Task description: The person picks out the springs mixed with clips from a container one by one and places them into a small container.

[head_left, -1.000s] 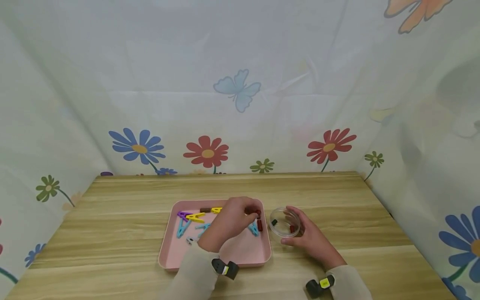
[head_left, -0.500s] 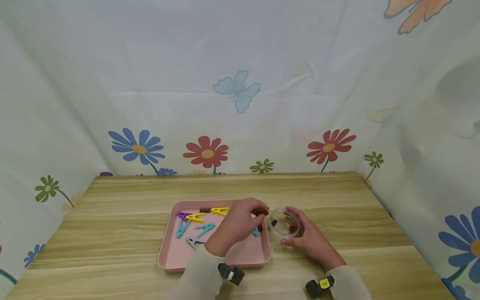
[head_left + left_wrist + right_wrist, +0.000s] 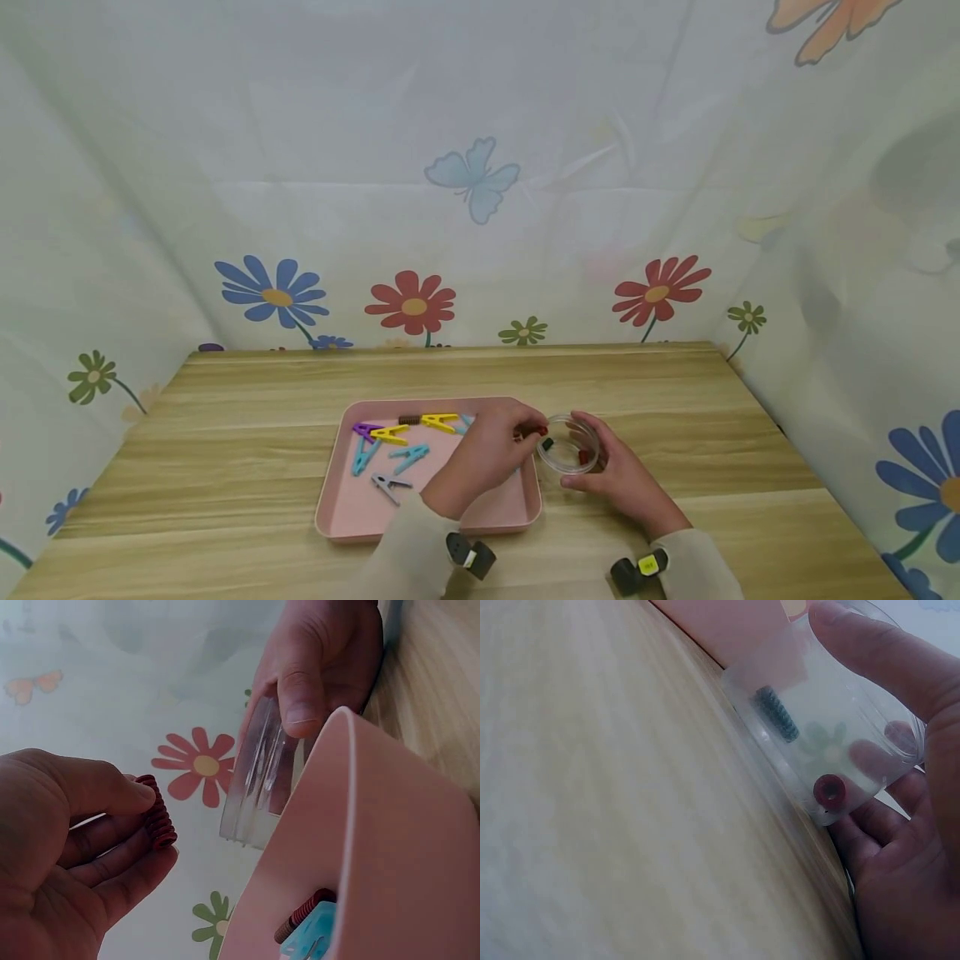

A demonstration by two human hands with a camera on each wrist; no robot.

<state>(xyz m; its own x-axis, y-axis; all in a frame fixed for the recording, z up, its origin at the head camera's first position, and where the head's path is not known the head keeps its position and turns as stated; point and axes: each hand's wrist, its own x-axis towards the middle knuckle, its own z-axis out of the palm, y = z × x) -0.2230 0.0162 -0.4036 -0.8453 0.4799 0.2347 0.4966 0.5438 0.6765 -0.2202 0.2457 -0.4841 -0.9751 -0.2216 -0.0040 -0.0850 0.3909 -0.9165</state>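
My left hand (image 3: 486, 458) pinches a dark red coil spring (image 3: 156, 814) between thumb and fingers, above the tray's right edge and just left of a clear round plastic cup (image 3: 568, 472). The cup stands on the table, and my right hand (image 3: 618, 479) grips it from the right side. Through its wall in the right wrist view I see a dark green coil spring (image 3: 778, 714) and a red one (image 3: 829, 792) lying on the bottom. Another dark red spring (image 3: 311, 907) lies in the tray beside a light blue clip, seen in the left wrist view.
A pink tray (image 3: 345, 517) sits left of the cup. Inside are yellow clips (image 3: 390, 435), light blue clips (image 3: 410, 457), a purple clip (image 3: 367, 430), a grey clip (image 3: 391, 486) and a brown spring (image 3: 409, 420). Patterned curtains (image 3: 480, 242) stand behind the wooden table (image 3: 225, 467).
My left hand has moved right with the red spring, from inside the tray to the cup's left rim. The right hand and cup have stayed in place.
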